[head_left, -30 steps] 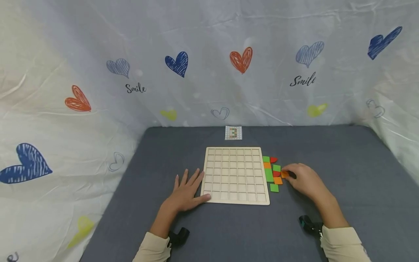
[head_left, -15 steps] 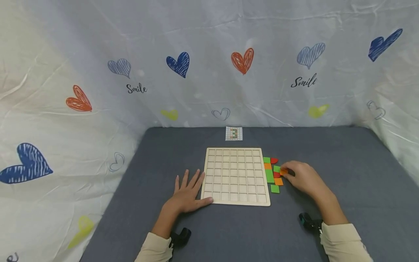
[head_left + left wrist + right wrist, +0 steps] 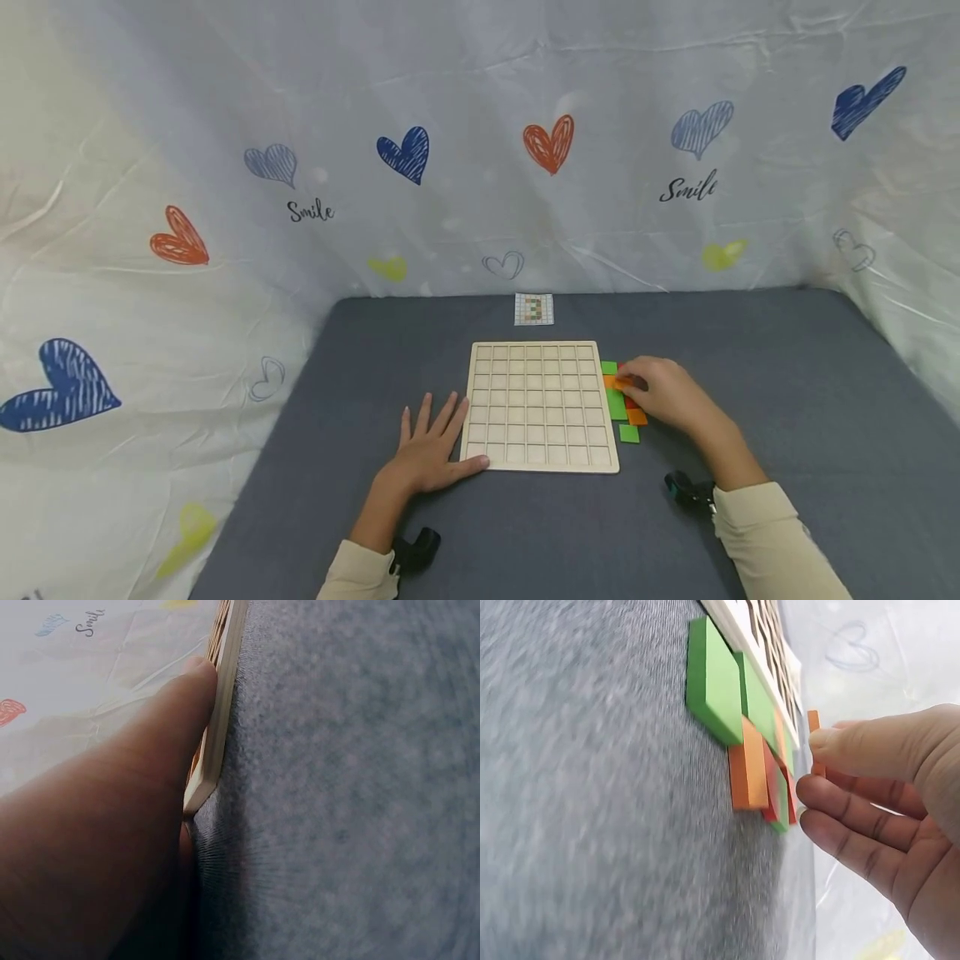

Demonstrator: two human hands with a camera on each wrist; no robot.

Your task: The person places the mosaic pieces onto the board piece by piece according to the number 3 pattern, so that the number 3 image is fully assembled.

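A wooden grid board (image 3: 540, 406) lies on the dark grey table. My left hand (image 3: 426, 454) rests at its lower left corner, fingers spread, the thumb on the board's near edge. My right hand (image 3: 670, 395) pinches an orange tile (image 3: 814, 718) between thumb and fingers, raised over the tiles along the board's right side. Among these are a green tile (image 3: 629, 433) nearest me, an orange tile (image 3: 637, 417) and another green tile (image 3: 609, 367) at the back. In the right wrist view red pieces (image 3: 793, 799) show partly behind others; in the head view my right hand covers some.
A small card (image 3: 534, 309) with a coloured grid pattern lies behind the board, near the far table edge. A white sheet (image 3: 465, 192) printed with hearts hangs behind and to the left. Dark wrist cameras (image 3: 416, 550) sit at both wrists.
My right hand has lifted the orange tile from the right of the group and carried it left toward the board's right edge. My left hand has stayed at the board's corner.
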